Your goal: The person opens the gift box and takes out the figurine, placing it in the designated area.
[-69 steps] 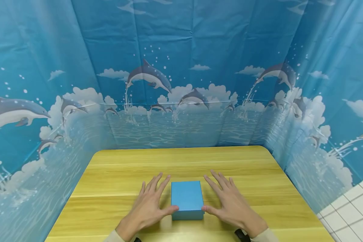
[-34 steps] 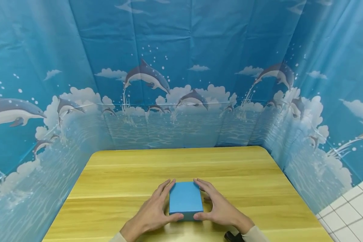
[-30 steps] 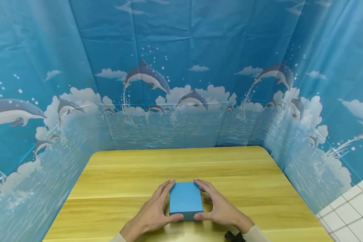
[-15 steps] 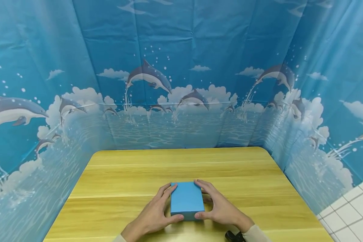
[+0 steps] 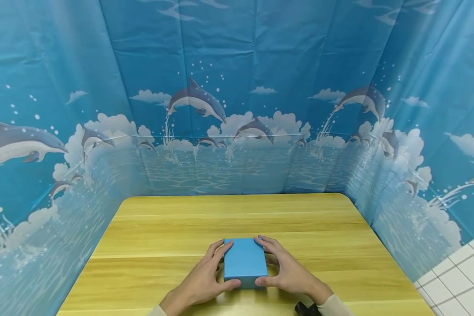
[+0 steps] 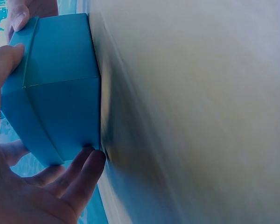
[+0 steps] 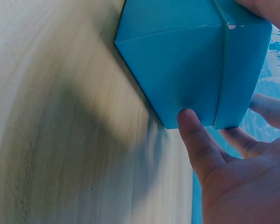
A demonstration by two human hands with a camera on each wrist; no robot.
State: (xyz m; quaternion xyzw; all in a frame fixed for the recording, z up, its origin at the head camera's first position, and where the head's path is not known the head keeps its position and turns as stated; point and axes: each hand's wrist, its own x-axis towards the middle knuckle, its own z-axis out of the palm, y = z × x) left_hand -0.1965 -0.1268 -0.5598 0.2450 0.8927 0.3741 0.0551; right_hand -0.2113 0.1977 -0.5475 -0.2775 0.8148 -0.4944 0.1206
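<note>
A blue lidded box [image 5: 245, 259] sits on the wooden table near its front. In both wrist views a seam runs round it between lid and base. My left hand [image 5: 201, 278] grips the left side, its thumb on the near face and a forefinger over the far left corner of the lid. On the opposite side my right hand [image 5: 290, 270] holds the box the same way, thumb at the near face, fingertips at the far right corner. The left wrist view shows lower fingers [image 6: 86, 172] of the left hand against the base; a right finger [image 7: 189, 123] touches the box side.
The yellow wood-grain table [image 5: 237, 210] has rounded far corners. Blue curtains [image 5: 241, 171] printed with dolphins stand behind it and at both sides. White floor tiles [image 5: 462, 281] show at the right. A black strap part [image 5: 306, 308] is at the right wrist.
Both hands have come inward from spread positions beside the box and now grip its sides. The left forefinger has moved onto the lid's far left corner. The box stays in about the same place.
</note>
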